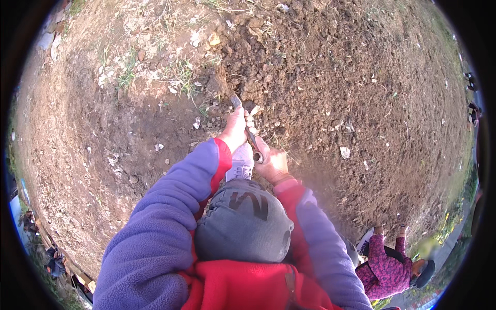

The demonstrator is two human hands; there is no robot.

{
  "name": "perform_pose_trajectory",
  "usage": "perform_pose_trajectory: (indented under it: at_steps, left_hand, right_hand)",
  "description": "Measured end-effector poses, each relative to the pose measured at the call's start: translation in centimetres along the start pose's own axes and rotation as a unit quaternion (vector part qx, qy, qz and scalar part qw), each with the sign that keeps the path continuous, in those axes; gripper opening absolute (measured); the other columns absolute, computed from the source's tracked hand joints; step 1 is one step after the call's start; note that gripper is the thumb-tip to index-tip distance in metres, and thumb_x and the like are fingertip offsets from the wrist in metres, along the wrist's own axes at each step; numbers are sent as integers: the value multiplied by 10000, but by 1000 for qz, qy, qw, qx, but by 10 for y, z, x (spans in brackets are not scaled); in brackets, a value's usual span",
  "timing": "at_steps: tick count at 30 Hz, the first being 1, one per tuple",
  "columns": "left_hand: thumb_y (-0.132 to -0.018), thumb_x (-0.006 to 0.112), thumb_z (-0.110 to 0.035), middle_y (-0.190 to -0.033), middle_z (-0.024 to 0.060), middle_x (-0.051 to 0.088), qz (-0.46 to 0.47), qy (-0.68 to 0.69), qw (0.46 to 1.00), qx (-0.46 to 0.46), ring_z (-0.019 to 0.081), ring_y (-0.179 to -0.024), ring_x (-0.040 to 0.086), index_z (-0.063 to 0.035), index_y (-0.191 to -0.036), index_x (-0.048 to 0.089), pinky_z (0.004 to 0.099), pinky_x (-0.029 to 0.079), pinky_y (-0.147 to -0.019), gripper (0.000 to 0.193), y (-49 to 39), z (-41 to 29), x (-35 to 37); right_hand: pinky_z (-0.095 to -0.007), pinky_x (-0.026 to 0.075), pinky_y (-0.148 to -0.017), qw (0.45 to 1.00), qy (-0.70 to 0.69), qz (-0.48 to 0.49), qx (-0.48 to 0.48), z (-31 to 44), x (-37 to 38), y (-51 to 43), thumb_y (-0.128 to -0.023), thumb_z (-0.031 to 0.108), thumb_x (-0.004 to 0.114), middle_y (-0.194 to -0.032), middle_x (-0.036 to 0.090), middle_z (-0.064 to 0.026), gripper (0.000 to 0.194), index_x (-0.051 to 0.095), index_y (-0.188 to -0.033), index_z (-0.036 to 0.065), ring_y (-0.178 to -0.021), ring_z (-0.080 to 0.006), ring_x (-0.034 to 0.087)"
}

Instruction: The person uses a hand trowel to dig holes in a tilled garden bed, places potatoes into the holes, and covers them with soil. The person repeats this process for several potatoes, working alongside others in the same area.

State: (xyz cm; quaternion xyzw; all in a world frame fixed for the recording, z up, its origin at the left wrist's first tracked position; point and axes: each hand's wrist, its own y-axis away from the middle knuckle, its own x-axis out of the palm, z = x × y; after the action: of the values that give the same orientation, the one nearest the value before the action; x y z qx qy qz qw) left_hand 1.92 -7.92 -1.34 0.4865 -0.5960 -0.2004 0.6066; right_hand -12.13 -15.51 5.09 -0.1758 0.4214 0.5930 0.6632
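Observation:
My left hand point(235, 127) is wrapped around the far part of a narrow digging tool point(251, 136), just above loosened soil. The tool's flat grey metal end point(235, 101) sticks out past my fingers towards the broken earth. Closer to my body, my right hand point(273, 162) grips the near end, where a hollow round metal opening point(258, 157) faces up. Part of the tool is hidden by my fingers. Below my hands a light laced shoe point(241, 164) rests on the ground, in front of my bent knee in grey trousers point(242, 221).
Dark crumbled soil point(341, 89) spreads ahead and to the right. Paler, firmer ground point(97, 131) with grass tufts point(184, 77) lies left. At lower right a person in a patterned pink top point(383, 267) bends over the soil. Dark objects point(56, 262) stand at the far left edge.

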Motion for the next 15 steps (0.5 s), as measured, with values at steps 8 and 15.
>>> perform_pose_trajectory:
  at_steps: [8, 15]
  left_hand:
    - [-979, 408, -326, -642, 31, 451, 97, 12, 986, -137, 184, -582, 460, -101, -800, 482, 336, 419, -552, 297, 37, 46, 26]
    - [-968, 368, -272, -500, 4, 389, 44, -48, 995, -80, 154, -397, 384, -122, -696, 421, 300, 334, -382, 315, -32, -3, 29]
  right_hand:
    - [-402, 517, -703, 977, -122, -34, 169, 42, -71, 55, -773, 136, 578, -813, 652, -194, 383, 571, -1154, 104, -785, -357, 650]
    - [-494, 476, -699, 986, 8, 30, 165, 67, -48, -35, -770, 113, 523, -777, 636, -235, 198, 558, -948, 31, -775, -417, 621]
